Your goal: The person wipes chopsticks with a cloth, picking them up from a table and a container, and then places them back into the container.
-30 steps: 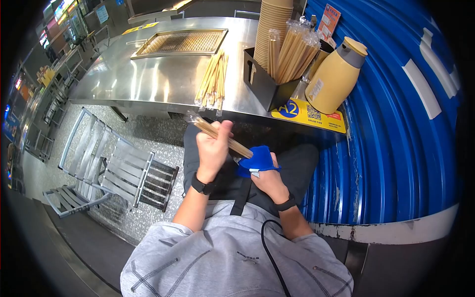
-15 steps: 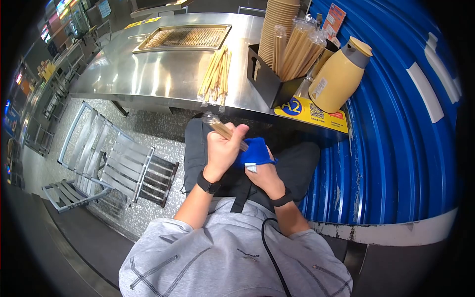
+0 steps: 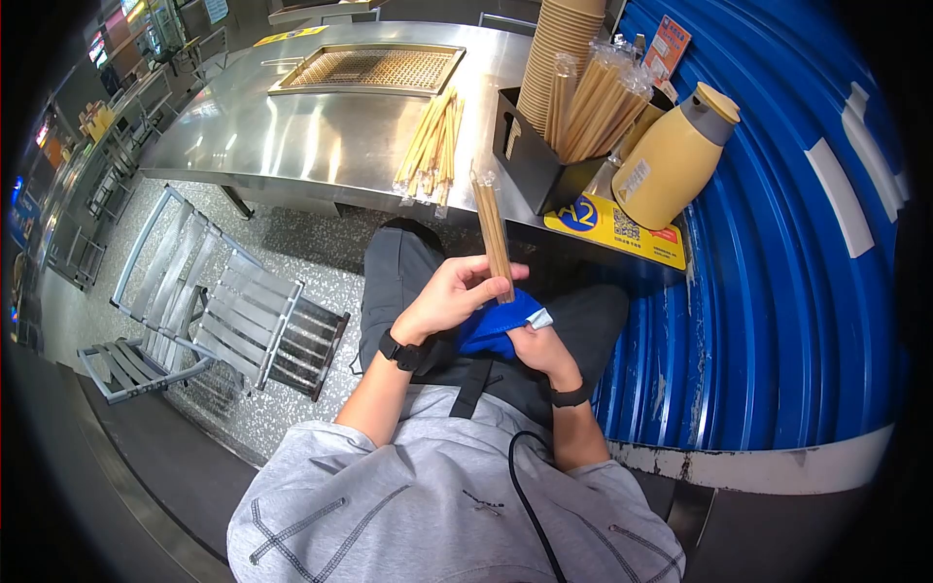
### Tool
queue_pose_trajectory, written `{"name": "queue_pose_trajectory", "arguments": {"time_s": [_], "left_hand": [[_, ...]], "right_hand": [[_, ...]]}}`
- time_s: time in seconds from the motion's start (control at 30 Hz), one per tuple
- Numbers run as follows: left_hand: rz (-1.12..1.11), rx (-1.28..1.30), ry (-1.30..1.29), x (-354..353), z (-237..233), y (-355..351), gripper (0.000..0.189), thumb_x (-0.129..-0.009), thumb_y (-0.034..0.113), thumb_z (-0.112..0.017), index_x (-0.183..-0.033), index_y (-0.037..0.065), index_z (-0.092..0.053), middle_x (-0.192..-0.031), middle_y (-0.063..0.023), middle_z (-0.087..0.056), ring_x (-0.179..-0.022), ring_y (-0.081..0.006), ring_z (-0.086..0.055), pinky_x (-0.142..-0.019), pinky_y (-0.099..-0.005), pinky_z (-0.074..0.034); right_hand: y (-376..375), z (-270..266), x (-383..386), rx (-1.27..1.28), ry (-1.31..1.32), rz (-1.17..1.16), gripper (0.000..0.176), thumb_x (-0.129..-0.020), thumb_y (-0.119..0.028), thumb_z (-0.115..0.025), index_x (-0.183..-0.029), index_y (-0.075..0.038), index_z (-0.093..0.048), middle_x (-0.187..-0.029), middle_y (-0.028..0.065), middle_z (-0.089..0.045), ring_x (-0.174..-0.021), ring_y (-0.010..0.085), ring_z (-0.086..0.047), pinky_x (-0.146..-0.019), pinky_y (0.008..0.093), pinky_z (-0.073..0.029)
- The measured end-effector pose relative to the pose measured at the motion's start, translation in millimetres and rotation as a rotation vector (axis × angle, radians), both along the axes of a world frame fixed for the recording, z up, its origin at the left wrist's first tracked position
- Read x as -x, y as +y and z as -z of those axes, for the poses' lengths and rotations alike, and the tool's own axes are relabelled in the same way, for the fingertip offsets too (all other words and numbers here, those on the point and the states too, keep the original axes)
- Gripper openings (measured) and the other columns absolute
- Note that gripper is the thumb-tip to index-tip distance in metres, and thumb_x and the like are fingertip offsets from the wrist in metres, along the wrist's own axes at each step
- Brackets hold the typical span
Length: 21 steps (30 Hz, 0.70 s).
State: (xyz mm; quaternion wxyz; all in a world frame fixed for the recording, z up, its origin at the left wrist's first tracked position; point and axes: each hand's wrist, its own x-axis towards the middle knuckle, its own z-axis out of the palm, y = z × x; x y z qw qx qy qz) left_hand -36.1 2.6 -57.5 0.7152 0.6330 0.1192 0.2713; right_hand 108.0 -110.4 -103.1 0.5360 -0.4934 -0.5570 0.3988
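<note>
Now the thumb and fingers of your left hand [image 3: 449, 299] pinch some wrapped chopsticks [image 3: 494, 233] near the bottom, and the sticks point up, leaning a bit. Your right hand [image 3: 546, 352] grips the blue cloth [image 3: 494, 325] just below them, though most of its fingers are hidden. Farther out, more chopsticks [image 3: 431, 146] lie on the shiny table [image 3: 243, 136], near a black box [image 3: 535, 167] and, past it, a yellow jug [image 3: 671, 165].

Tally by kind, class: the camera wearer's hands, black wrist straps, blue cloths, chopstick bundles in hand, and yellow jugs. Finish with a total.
Left hand and right hand: 2
Black wrist straps: 2
Blue cloth: 1
Held chopstick bundle: 1
Yellow jug: 1
Total: 7
</note>
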Motion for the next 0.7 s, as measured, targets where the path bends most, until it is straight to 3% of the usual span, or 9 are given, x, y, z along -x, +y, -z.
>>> {"name": "queue_pose_trajectory", "arguments": {"time_s": [0.1,0.23,0.33,0.47,0.5,0.57,0.6,0.63,0.7], "left_hand": [[-0.032,0.101,-0.025,-4,3,-2,0.018,-0.092,0.011,-0.059,-0.103,-0.004,-0.062,-0.099,-0.0091,-0.067,-0.092,-0.0123,-0.062,-0.087,-0.0273,-0.048],[-0.184,0.056,-0.034,-3,3,0,0.016,-0.091,0.009,-0.06,-0.1,-0.004,-0.062,-0.092,-0.0079,-0.067,-0.088,-0.0117,-0.062,-0.084,-0.0267,-0.049],[-0.252,0.011,-0.06,-2,1,-1,0.016,-0.091,0.009,-0.06,-0.099,-0.004,-0.063,-0.09,-0.0066,-0.067,-0.085,-0.0104,-0.062,-0.078,-0.0254,-0.05],[-0.364,-0.307,0.181,-7,-6,-14,0.015,-0.089,0.011,-0.062,-0.094,-0.004,-0.064,-0.08,-0.0046,-0.067,-0.077,-0.0065,-0.061,-0.069,-0.0247,-0.05],[-0.356,-0.397,0.333,-7,-17,-20,0.015,-0.087,0.012,-0.063,-0.096,-0.001,-0.064,-0.072,-0.0118,-0.066,-0.067,-0.0148,-0.065,-0.062,-0.0279,-0.049],[-0.316,-0.71,0.246,-15,-2,-24,0.017,-0.083,0.008,-0.061,-0.098,0.002,-0.064,-0.074,-0.0204,-0.062,-0.067,-0.0317,-0.065,-0.059,-0.033,-0.049],[-0.355,-0.735,0.195,-22,1,-29,0.017,-0.082,0.01,-0.059,-0.097,0.005,-0.065,-0.076,-0.021,-0.062,-0.073,-0.04,-0.06,-0.064,-0.0438,-0.05],[-0.306,-0.737,0.299,-20,-5,-34,0.017,-0.082,0.008,-0.056,-0.096,0.004,-0.064,-0.08,-0.0205,-0.063,-0.074,-0.0393,-0.061,-0.065,-0.0444,-0.05],[-0.285,-0.787,0.249,-23,6,-31,0.016,-0.082,0.008,-0.055,-0.095,0.001,-0.06,-0.085,-0.023,-0.062,-0.08,-0.0409,-0.059,-0.068,-0.0452,-0.049]], "right_hand": [[-1,3,-1,0.024,0.047,0.021,0.026,-0.091,-0.007,-0.053,-0.115,0.0,-0.055,-0.104,0.0066,-0.062,-0.098,0.0172,-0.058,-0.085,0.0298,-0.046],[0,-11,-2,-0.142,-0.006,0.144,0.029,-0.088,-0.004,-0.056,-0.117,0.0,-0.055,-0.107,0.0058,-0.06,-0.1,0.0162,-0.056,-0.088,0.0298,-0.045],[-9,9,-20,-0.105,-0.004,0.196,0.033,-0.09,-0.004,-0.054,-0.123,0.0,-0.051,-0.119,0.0076,-0.057,-0.11,0.0181,-0.053,-0.094,0.0305,-0.041],[-12,-7,-18,-0.223,-0.127,0.3,0.024,-0.088,-0.004,-0.055,-0.111,0.001,-0.057,-0.107,0.0068,-0.06,-0.099,0.0175,-0.057,-0.086,0.031,-0.045],[-10,-14,-15,-0.268,-0.177,0.335,0.02,-0.087,-0.004,-0.057,-0.107,0.001,-0.058,-0.102,0.0064,-0.062,-0.094,0.0167,-0.059,-0.082,0.031,-0.047],[-4,-23,-7,-0.199,-0.053,0.311,0.016,-0.089,-0.005,-0.055,-0.103,0.001,-0.058,-0.098,0.0063,-0.062,-0.089,0.0161,-0.059,-0.078,0.0311,-0.047],[0,-25,-2,-0.165,0.009,0.298,0.014,-0.09,-0.005,-0.054,-0.101,0.001,-0.058,-0.096,0.0062,-0.062,-0.087,0.0157,-0.059,-0.075,0.0311,-0.048],[4,-25,6,-0.167,0.064,0.39,0.011,-0.092,-0.007,-0.052,-0.099,0.0,-0.058,-0.092,0.0063,-0.062,-0.081,0.0147,-0.059,-0.069,0.0309,-0.047],[14,-17,12,-0.265,0.125,0.532,0.014,-0.095,-0.009,-0.05,-0.101,0.0,-0.058,-0.093,0.0055,-0.062,-0.085,0.0137,-0.059,-0.072,0.0286,-0.047]]}}
